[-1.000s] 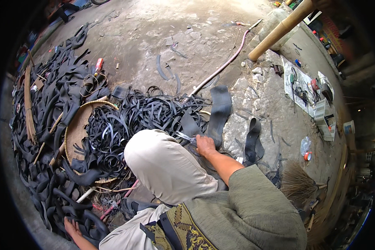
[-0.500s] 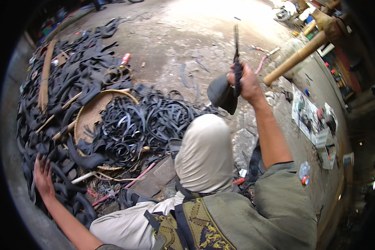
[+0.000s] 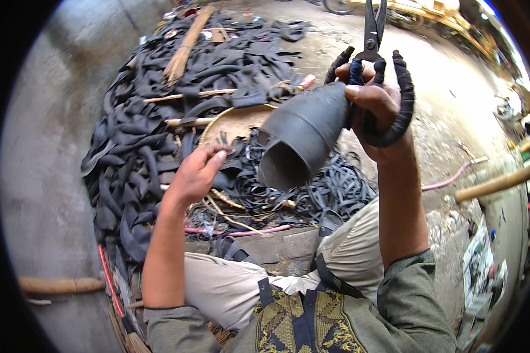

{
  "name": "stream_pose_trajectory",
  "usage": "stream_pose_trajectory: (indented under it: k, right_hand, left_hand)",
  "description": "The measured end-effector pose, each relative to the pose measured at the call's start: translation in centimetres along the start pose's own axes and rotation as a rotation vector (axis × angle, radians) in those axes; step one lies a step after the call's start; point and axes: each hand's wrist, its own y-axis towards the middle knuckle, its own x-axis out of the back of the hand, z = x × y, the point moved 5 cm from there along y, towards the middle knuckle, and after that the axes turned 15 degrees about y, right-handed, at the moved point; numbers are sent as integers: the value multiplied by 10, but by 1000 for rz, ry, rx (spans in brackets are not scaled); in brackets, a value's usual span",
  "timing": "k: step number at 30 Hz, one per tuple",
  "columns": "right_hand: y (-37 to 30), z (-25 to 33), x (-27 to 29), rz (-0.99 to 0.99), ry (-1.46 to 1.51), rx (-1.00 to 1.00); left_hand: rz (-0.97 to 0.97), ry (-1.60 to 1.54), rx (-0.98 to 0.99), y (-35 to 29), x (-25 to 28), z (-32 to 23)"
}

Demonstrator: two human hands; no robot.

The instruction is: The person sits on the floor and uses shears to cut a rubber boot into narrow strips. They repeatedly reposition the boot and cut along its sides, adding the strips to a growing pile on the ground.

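My right hand (image 3: 374,112) is raised, gripping large scissors (image 3: 371,44) with black-wrapped handles, their blades pointing up. The same hand pinches the narrow end of a black rubber tube piece (image 3: 306,132) under the thumb. The tube's open end hangs down and to the left, towards my left hand. My left hand (image 3: 199,170) is closed, its thumb against curled fingers; anything between them is hidden. It is apart from the tube, above the near-left rim of a shallow woven tray (image 3: 215,125). Thin black rubber strips (image 3: 344,179) lie heaped beside and behind the tube.
Rubber scraps (image 3: 138,138) are piled at the left, with a stick bundle (image 3: 185,50) on top. A grey wall (image 3: 47,147) stands beyond. A pink hose (image 3: 259,231) crosses before my legs. A wooden pole (image 3: 497,182) juts in at right; a motorcycle (image 3: 406,17) is at the back.
My left hand has left the rubber scraps and come inward, its spread fingers now closed. The view has turned left and risen. My right hand still holds the scissors and the tube piece.
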Motion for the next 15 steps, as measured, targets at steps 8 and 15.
stream_pose_trajectory:
  k: [8,15]
  right_hand:
    - [41,-89,-6,337,92,305]
    - [57,-179,61,-410,-11,-382]
  left_hand:
    - [298,226,-174,-2,-47,8]
    - [361,-701,113,-26,-53,22]
